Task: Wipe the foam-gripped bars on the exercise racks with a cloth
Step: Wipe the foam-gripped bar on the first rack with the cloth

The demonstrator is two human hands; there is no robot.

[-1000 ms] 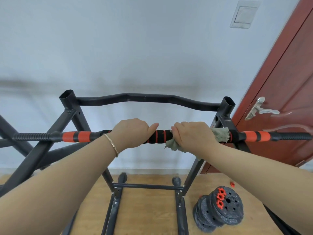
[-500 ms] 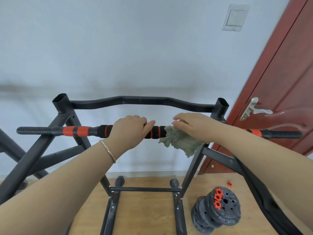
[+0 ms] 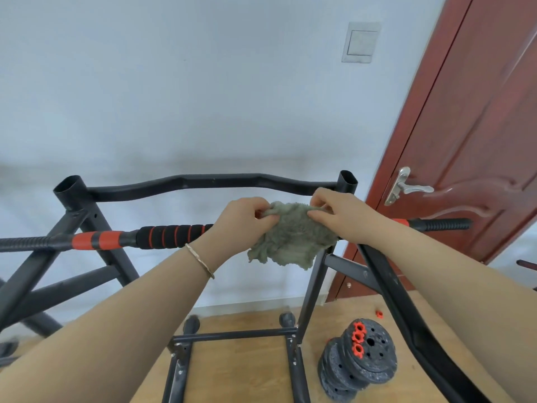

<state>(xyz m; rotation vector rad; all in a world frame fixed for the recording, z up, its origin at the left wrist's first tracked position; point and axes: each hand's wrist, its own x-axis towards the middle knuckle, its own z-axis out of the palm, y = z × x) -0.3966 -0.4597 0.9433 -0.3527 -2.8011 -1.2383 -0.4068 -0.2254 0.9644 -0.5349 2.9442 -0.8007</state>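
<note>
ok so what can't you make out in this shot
Head view, the only one:
Middle of the foam-gripped bar: hidden behind the cloth, left hand and right hand.
Bar's left end: cut off by the picture edge.
Base of the rack: cut off by the bottom edge.
Weight plates: markings too small.

pale wall (image 3: 203,82), red-brown door (image 3: 479,141), wooden floor (image 3: 247,373)

The cloth (image 3: 290,238) hangs before the bar (image 3: 174,235), weight plates (image 3: 366,356) lower right.

Shaggy grey-green cloth (image 3: 290,239) hangs spread in front of blk/red foam bar (image 3: 174,236), horiz. across blk rack (image 3: 203,181).
</note>
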